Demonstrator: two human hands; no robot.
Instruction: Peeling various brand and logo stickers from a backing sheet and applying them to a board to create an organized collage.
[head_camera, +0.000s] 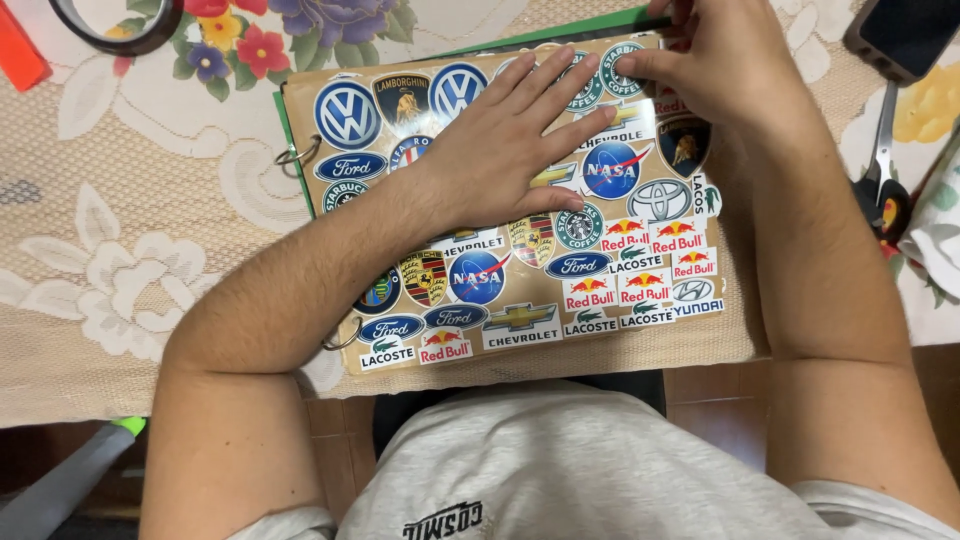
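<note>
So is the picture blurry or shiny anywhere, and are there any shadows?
In the head view, the sticker-covered board looks sharp, with soft even light and no strong glare. The left hand casts only a faint shadow on the stickers. The right hand is slightly soft at the top edge. The floor at the bottom is dim.

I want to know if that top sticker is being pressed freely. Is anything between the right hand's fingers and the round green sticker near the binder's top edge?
Nothing visible: the right hand has a fingertip directly on the round green sticker; the left hand lies flat beside it.
</note>
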